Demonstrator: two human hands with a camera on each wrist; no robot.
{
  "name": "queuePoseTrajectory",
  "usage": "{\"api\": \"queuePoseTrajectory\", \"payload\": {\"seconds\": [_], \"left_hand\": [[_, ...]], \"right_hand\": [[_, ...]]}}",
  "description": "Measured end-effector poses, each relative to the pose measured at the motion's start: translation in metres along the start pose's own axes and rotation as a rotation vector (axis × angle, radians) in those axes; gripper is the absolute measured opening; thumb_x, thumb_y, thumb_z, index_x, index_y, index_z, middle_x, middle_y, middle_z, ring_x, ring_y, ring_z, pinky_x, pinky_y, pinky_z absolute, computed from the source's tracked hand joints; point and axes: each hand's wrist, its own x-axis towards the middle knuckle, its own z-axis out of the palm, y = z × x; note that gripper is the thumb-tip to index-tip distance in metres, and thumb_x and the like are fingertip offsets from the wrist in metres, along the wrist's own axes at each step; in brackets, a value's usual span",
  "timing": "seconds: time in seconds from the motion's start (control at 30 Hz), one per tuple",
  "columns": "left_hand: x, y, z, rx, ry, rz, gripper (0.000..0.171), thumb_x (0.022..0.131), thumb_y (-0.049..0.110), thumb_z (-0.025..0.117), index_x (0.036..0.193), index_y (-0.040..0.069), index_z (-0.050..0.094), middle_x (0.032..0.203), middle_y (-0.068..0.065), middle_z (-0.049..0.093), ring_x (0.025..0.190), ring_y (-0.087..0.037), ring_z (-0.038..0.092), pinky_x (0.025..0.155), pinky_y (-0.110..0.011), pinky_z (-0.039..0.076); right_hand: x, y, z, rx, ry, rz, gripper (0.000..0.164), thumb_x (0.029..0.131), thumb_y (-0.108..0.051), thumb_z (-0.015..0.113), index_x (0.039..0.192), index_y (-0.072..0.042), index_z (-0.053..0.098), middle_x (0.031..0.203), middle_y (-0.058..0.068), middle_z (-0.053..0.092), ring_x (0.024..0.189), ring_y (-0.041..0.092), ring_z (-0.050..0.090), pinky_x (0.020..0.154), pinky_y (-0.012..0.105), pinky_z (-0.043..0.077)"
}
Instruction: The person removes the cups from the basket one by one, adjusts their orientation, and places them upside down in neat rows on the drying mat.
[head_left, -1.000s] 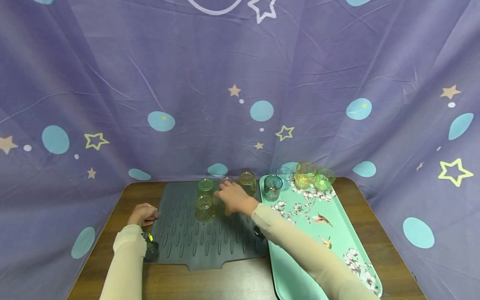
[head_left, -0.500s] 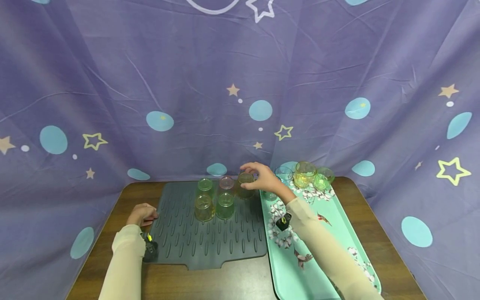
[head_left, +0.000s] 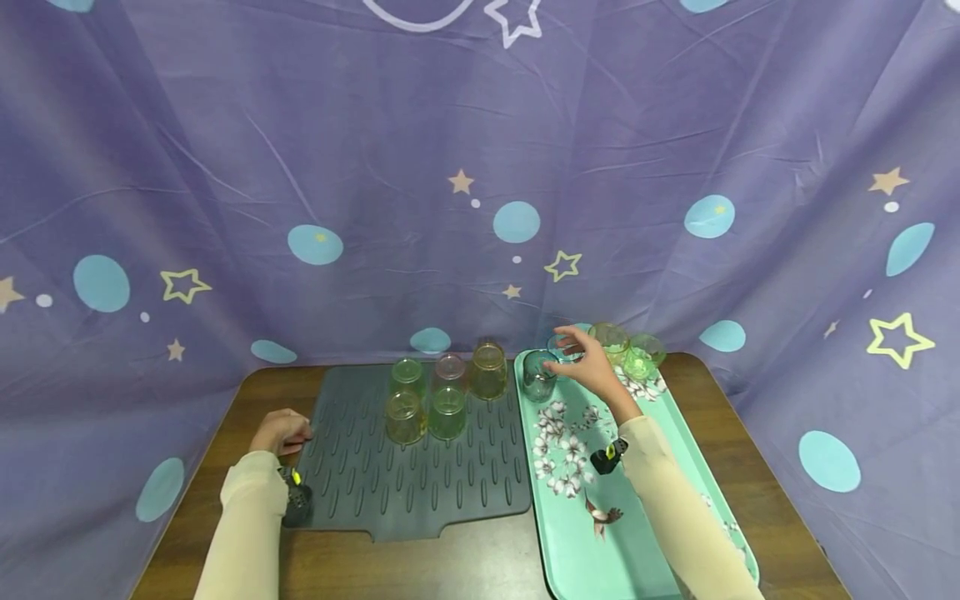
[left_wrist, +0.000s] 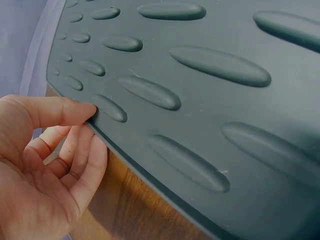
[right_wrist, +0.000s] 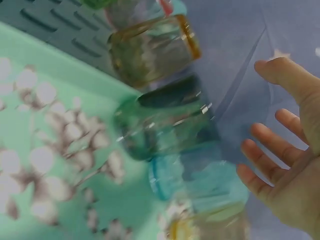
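Right hand (head_left: 591, 371) is held open and empty near the teal glass (head_left: 538, 381) on the mint tray (head_left: 577, 554); the ridged mat (head_left: 408, 492) is pinched at its edge by the left hand (left_wrist: 37, 190). Adjacent blue glass (right_wrist: 217, 187) could be toppled if brushed by outspread fingers.

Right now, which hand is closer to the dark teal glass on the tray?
Right. The right hand is just beside the dark teal glass. The left hand is farther off, at the left edge of the gray mat.
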Motion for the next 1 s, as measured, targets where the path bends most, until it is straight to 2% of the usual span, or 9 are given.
{"api": "queuePoseTrajectory", "payload": {"seconds": [0.07, 0.2, 0.27, 0.47, 0.73, 1.0], "left_hand": [[-0.001, 0.0, 0.001, -0.004, 0.003, -0.001, 0.023, 0.081, -0.007, 0.061, 0.103, -0.006, 0.056, 0.08, -0.001, 0.058, 0.071, -0.012, 0.058, 0.067, -0.027, 0.057], [-0.002, 0.001, 0.002, -0.009, 0.01, -0.004, 0.019, 0.081, -0.008, 0.061, 0.098, -0.003, 0.056, 0.079, 0.0, 0.058, 0.071, -0.012, 0.058, 0.066, -0.026, 0.056], [-0.002, 0.001, 0.002, -0.011, 0.007, -0.003, 0.018, 0.081, -0.008, 0.06, 0.097, -0.003, 0.056, 0.078, 0.0, 0.058, 0.07, -0.012, 0.057, 0.065, -0.026, 0.055], [0.0, -0.001, 0.001, -0.019, 0.005, -0.004, 0.017, 0.079, -0.008, 0.061, 0.094, -0.001, 0.056, 0.079, -0.001, 0.058, 0.072, -0.013, 0.058, 0.065, -0.026, 0.055], [0.004, -0.007, 0.001, -0.006, 0.007, 0.011, 0.024, 0.079, -0.006, 0.063, 0.102, -0.005, 0.057, 0.084, -0.003, 0.061, 0.076, -0.014, 0.06, 0.067, -0.027, 0.056], [0.004, -0.005, 0.001, -0.019, 0.019, 0.014, 0.021, 0.08, -0.005, 0.064, 0.1, -0.005, 0.059, 0.079, -0.003, 0.06, 0.073, -0.013, 0.059, 0.065, -0.027, 0.056]], "right_hand": [[-0.007, 0.002, -0.001, 0.01, 0.01, 0.019, 0.068, 0.087, -0.009, 0.08, 0.146, -0.001, 0.047, 0.135, 0.035, 0.054, 0.12, 0.054, 0.053, 0.099, 0.063, 0.047], [-0.016, 0.015, 0.002, 0.01, 0.043, 0.064, 0.066, 0.085, -0.013, 0.083, 0.142, -0.002, 0.051, 0.133, 0.031, 0.057, 0.119, 0.05, 0.055, 0.099, 0.059, 0.049], [-0.016, 0.03, 0.006, 0.018, 0.059, 0.087, 0.068, 0.084, -0.016, 0.084, 0.142, -0.005, 0.051, 0.133, 0.027, 0.057, 0.12, 0.048, 0.055, 0.1, 0.058, 0.049], [-0.023, 0.047, 0.019, 0.07, 0.087, 0.146, 0.069, 0.084, -0.016, 0.084, 0.142, -0.002, 0.048, 0.133, 0.025, 0.055, 0.122, 0.046, 0.054, 0.1, 0.054, 0.05], [-0.024, 0.058, 0.045, 0.093, 0.191, 0.191, 0.068, 0.083, -0.015, 0.084, 0.138, 0.0, 0.048, 0.132, 0.023, 0.055, 0.122, 0.042, 0.055, 0.103, 0.055, 0.049], [-0.021, 0.059, 0.065, 0.101, 0.272, 0.21, 0.075, 0.082, -0.017, 0.086, 0.142, -0.004, 0.043, 0.136, 0.022, 0.05, 0.126, 0.04, 0.052, 0.103, 0.055, 0.048]]}}
